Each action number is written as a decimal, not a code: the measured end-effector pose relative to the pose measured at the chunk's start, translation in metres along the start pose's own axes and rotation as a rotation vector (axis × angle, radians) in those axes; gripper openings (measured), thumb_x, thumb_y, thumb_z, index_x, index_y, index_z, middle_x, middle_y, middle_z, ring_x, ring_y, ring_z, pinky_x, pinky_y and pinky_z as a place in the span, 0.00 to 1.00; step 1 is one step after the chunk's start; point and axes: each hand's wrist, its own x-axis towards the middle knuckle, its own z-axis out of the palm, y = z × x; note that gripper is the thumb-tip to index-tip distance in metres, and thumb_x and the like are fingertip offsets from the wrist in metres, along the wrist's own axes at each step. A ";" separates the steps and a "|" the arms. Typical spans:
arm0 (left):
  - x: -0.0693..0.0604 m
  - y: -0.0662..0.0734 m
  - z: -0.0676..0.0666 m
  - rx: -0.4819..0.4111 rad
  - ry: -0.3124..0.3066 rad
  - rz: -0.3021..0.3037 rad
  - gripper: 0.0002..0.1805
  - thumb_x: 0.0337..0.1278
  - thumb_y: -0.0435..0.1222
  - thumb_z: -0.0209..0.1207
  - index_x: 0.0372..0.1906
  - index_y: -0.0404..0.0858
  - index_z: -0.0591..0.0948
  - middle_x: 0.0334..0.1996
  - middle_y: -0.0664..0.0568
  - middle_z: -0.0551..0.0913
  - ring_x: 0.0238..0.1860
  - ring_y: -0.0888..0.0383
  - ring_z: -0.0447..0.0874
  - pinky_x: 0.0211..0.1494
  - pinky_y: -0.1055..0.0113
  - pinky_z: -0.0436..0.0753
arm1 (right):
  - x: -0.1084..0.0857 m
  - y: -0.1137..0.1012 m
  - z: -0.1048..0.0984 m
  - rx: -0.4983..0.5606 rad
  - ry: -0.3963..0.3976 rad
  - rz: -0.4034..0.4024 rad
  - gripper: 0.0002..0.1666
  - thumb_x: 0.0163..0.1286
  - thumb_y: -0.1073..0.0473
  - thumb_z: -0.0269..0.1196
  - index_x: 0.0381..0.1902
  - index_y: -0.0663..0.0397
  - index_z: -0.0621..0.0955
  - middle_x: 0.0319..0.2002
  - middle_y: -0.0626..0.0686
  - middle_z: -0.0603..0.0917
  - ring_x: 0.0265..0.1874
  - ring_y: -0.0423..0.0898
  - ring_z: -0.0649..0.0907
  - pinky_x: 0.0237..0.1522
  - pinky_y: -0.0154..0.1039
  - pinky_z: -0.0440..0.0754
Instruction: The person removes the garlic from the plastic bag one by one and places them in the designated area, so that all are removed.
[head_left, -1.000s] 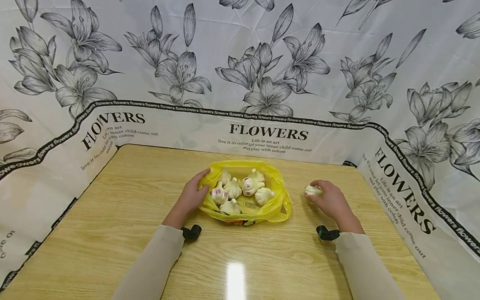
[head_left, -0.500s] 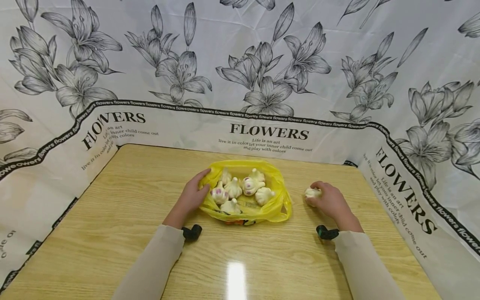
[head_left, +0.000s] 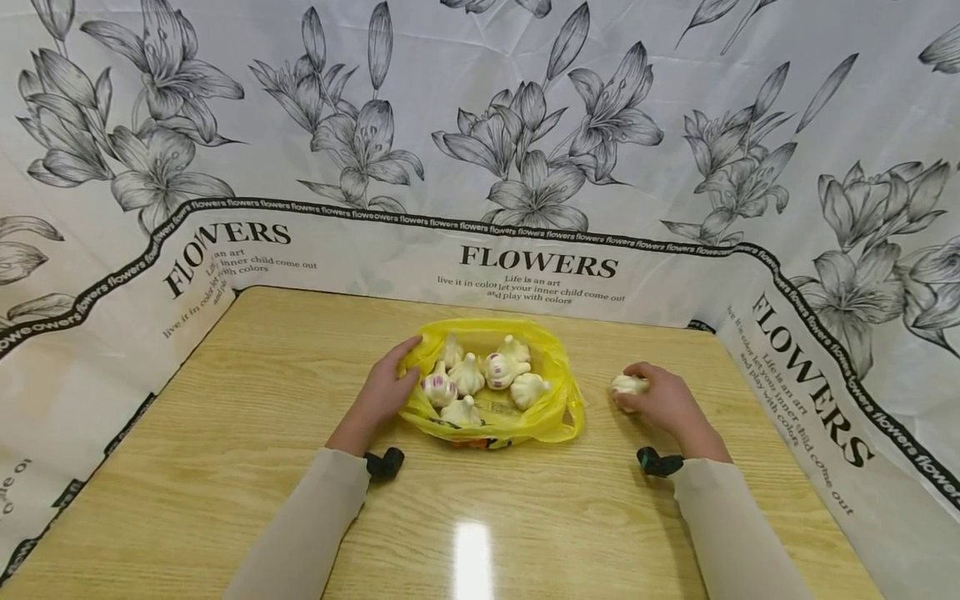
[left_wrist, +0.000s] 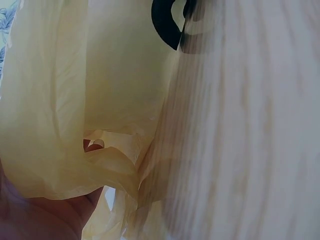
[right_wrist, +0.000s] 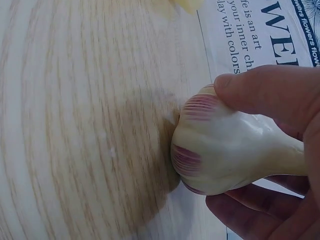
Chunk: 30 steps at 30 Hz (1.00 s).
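Observation:
A yellow plastic bag (head_left: 566, 383) stands open-mouthed on the table, with several garlic bulbs (head_left: 467, 375) inside. At its left rim is my left hand (head_left: 386, 385), holding the thin plastic between thumb and fingers; in the left wrist view the bag (left_wrist: 50, 100) covers most of that hand (left_wrist: 55, 215). To the right of the bag, my right hand (head_left: 663, 400) grips a single garlic bulb (head_left: 628, 385) low at the tabletop. The right wrist view shows this purple-streaked bulb (right_wrist: 220, 140) between thumb and fingers, its stem toward the palm. Whether it touches the wood I cannot tell.
The wood-grain table (head_left: 247, 433) carries a bright light reflection near its front. White cloth (head_left: 540, 287) printed with flowers and lettering rises along the back and both sides. Black camera mounts (head_left: 384, 464) sit at both wrists.
My right hand and its garlic bulb have shifted very slightly to the right. The left hand and the bag have kept their places.

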 end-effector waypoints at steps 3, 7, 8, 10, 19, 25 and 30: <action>-0.001 -0.001 0.000 -0.004 0.000 -0.001 0.30 0.69 0.39 0.48 0.74 0.53 0.61 0.74 0.51 0.60 0.76 0.49 0.54 0.75 0.49 0.58 | 0.000 0.000 0.000 0.012 -0.007 0.012 0.34 0.64 0.45 0.64 0.63 0.56 0.73 0.63 0.69 0.73 0.59 0.69 0.72 0.56 0.65 0.71; -0.001 -0.001 0.000 -0.009 0.000 0.001 0.30 0.69 0.39 0.49 0.74 0.53 0.61 0.74 0.52 0.61 0.76 0.49 0.55 0.75 0.49 0.58 | -0.001 0.001 0.000 0.016 -0.006 0.016 0.34 0.63 0.44 0.64 0.62 0.56 0.73 0.63 0.69 0.73 0.59 0.68 0.73 0.56 0.65 0.71; -0.001 -0.001 0.000 -0.006 0.000 0.005 0.30 0.69 0.39 0.49 0.74 0.53 0.61 0.74 0.51 0.60 0.76 0.49 0.54 0.75 0.48 0.58 | -0.001 0.001 0.000 0.014 -0.003 0.015 0.34 0.63 0.44 0.64 0.62 0.56 0.73 0.63 0.69 0.73 0.59 0.69 0.73 0.56 0.65 0.71; -0.001 -0.001 0.000 -0.003 0.001 0.011 0.30 0.69 0.39 0.49 0.74 0.52 0.61 0.74 0.52 0.60 0.76 0.49 0.54 0.75 0.48 0.58 | 0.000 0.002 0.001 0.013 0.007 0.011 0.34 0.63 0.44 0.64 0.62 0.56 0.74 0.62 0.69 0.73 0.59 0.68 0.73 0.57 0.65 0.71; -0.001 0.001 0.000 -0.006 -0.001 -0.005 0.30 0.69 0.39 0.48 0.74 0.52 0.61 0.74 0.52 0.60 0.76 0.49 0.54 0.76 0.49 0.57 | 0.001 -0.001 -0.002 -0.017 0.024 -0.044 0.33 0.64 0.46 0.64 0.62 0.58 0.74 0.63 0.69 0.72 0.61 0.69 0.71 0.59 0.65 0.69; -0.001 0.000 0.000 -0.006 -0.001 -0.001 0.30 0.69 0.39 0.48 0.74 0.52 0.61 0.74 0.52 0.60 0.76 0.49 0.54 0.76 0.49 0.57 | -0.004 -0.013 -0.009 -0.077 0.069 -0.084 0.31 0.64 0.48 0.63 0.61 0.58 0.75 0.63 0.69 0.72 0.61 0.69 0.70 0.60 0.66 0.67; 0.000 0.000 0.001 -0.005 0.000 -0.004 0.30 0.69 0.39 0.48 0.74 0.53 0.61 0.74 0.52 0.60 0.76 0.49 0.54 0.76 0.49 0.57 | -0.006 -0.025 -0.014 -0.136 0.128 -0.147 0.28 0.64 0.50 0.63 0.58 0.59 0.77 0.59 0.68 0.76 0.58 0.68 0.73 0.59 0.66 0.67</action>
